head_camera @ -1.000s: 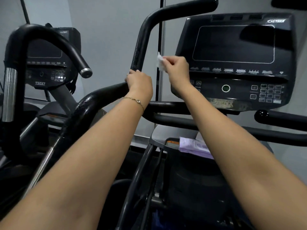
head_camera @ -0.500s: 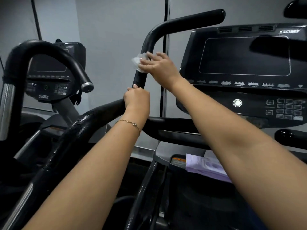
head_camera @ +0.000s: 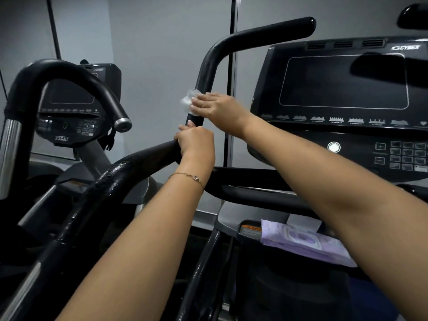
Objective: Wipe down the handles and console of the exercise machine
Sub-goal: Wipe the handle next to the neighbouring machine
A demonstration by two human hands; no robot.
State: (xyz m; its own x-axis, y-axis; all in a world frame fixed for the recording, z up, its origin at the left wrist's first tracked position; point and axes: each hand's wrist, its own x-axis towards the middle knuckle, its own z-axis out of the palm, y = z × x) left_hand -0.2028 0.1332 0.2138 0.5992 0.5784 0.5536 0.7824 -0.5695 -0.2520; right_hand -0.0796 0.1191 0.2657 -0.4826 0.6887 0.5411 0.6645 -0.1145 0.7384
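Observation:
The machine's black curved handle (head_camera: 206,70) rises left of centre, and its lower stretch looks wet. My left hand (head_camera: 196,142) grips this handle at its bend. Just above it, my right hand (head_camera: 216,107) lies across the upright part with fingers fairly straight, pressing a white wipe (head_camera: 188,101) against the bar. The wipe sticks out past my fingertips on the left. The dark console (head_camera: 342,89) with its blank screen and keypad stands to the right, untouched.
A purple pack of wipes (head_camera: 305,244) lies on the grey shelf below the console. A neighbouring machine with its own console (head_camera: 69,107) and curved handle (head_camera: 69,68) stands close on the left. A grey wall is behind.
My right hand, which was pinching the wipe beside the handle, has laid it onto the upright bar and now presses it there. My left hand kept its grip.

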